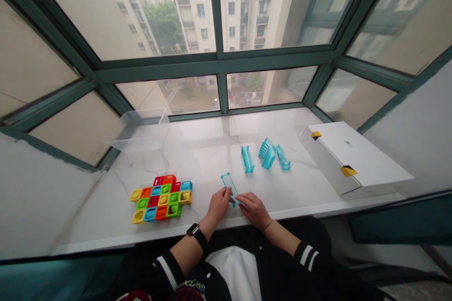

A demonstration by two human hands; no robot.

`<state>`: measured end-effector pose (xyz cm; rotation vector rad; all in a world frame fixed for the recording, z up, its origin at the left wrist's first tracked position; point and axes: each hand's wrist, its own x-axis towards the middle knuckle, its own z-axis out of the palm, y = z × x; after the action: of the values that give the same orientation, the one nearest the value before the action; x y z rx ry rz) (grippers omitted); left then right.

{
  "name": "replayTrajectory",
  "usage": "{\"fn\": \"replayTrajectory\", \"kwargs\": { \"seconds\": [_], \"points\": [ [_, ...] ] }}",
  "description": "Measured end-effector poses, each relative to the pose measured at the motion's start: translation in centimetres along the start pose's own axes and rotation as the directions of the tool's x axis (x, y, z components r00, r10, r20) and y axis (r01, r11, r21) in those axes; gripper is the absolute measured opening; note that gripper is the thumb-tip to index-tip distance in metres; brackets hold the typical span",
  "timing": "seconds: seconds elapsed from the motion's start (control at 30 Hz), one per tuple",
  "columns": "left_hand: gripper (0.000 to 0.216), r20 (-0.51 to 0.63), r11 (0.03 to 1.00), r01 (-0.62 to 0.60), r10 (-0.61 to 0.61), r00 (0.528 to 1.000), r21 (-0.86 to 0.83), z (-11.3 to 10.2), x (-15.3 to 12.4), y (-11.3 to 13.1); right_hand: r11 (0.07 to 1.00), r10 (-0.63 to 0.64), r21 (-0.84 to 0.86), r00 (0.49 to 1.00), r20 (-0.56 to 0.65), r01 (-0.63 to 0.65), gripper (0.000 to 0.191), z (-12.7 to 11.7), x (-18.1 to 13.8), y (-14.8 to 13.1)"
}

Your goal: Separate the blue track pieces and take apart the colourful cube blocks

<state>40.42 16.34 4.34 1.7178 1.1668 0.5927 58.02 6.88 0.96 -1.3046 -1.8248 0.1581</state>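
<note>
Left hand (219, 204), right hand (254, 209) pinch teal track (229, 183); block cluster (162, 197) left, box (353, 157) right.

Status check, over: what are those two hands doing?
Left hand and right hand both pinching teal track piece. Coloured block cluster left of them, apart. More teal pieces lie beyond.

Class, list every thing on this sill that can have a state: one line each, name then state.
teal track piece: gripped at its near end by both hands
left hand: closed on it
right hand: closed on it
coloured blocks: joined in one flat cluster
clear tub: open, lidless
white box: closed
loose teal pieces: untouched
</note>
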Motion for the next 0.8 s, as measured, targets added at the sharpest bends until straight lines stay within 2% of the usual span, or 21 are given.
{"fn": "replayTrajectory", "kwargs": {
  "seconds": [0.17, 0.43, 0.57, 0.8],
  "points": [
    [0.039, 0.036, 0.986, -0.131, 0.135, 0.990, -0.102, 0.6, 0.7, 1.2, 0.995, 0.095, -0.003, 0.994, -0.059, -0.096, 0.041, -2.0, 1.7, 1.0],
    [0.034, -0.030, 0.943, -0.317, 0.315, 0.949, -0.107, 1.9, 3.3, 4.6, 0.947, 0.293, -0.112, 0.952, -0.089, -0.302, 0.039, -6.3, 6.7, 2.9],
    [0.037, -0.012, 0.925, -0.365, 0.366, 0.930, -0.101, 2.6, 4.8, 5.7, 0.899, 0.392, -0.176, 0.916, -0.086, -0.401, 0.039, -6.6, 8.8, 3.6],
    [0.048, 0.005, 0.940, -0.333, 0.334, 0.943, -0.070, 3.7, 6.4, 5.3, 0.795, 0.514, -0.376, 0.858, 0.002, -0.476, 0.042, -6.4, 11.3, 4.6]
  ]
}}
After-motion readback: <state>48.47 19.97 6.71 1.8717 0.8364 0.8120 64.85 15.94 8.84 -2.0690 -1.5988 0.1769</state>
